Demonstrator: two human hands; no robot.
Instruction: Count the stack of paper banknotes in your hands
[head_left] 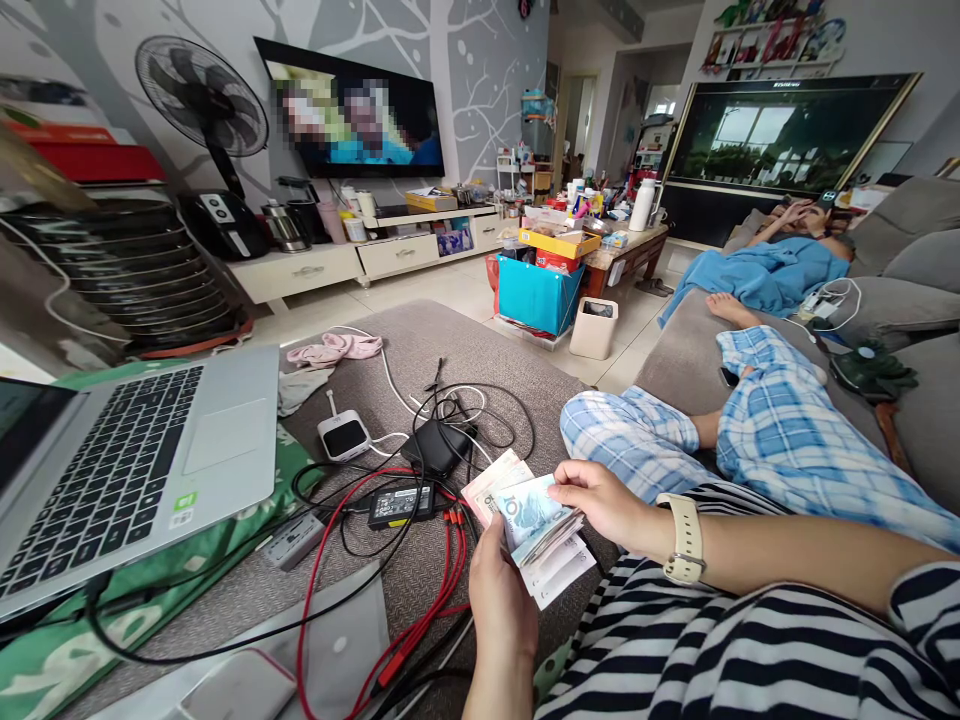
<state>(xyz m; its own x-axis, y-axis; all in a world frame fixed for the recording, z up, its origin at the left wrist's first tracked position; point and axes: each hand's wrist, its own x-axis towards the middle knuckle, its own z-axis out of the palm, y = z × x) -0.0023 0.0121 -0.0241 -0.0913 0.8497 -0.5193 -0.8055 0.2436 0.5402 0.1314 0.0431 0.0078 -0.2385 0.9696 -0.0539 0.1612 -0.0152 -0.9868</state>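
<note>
A stack of banknotes (525,520), pink and blue-green, is fanned out just above my lap. My left hand (496,598) grips the stack from below, thumb on top. My right hand (600,500), with a cream watch on its wrist, pinches the top blue-green note at its right edge. Below the hands is my striped top, and my legs in blue plaid trousers stretch out to the right on the grey sofa.
An open laptop (127,460) sits at left on a green cloth. Tangled black, white and red cables, a power adapter (399,504) and a black box (439,446) lie on the grey surface ahead. Another person lies on the sofa at far right.
</note>
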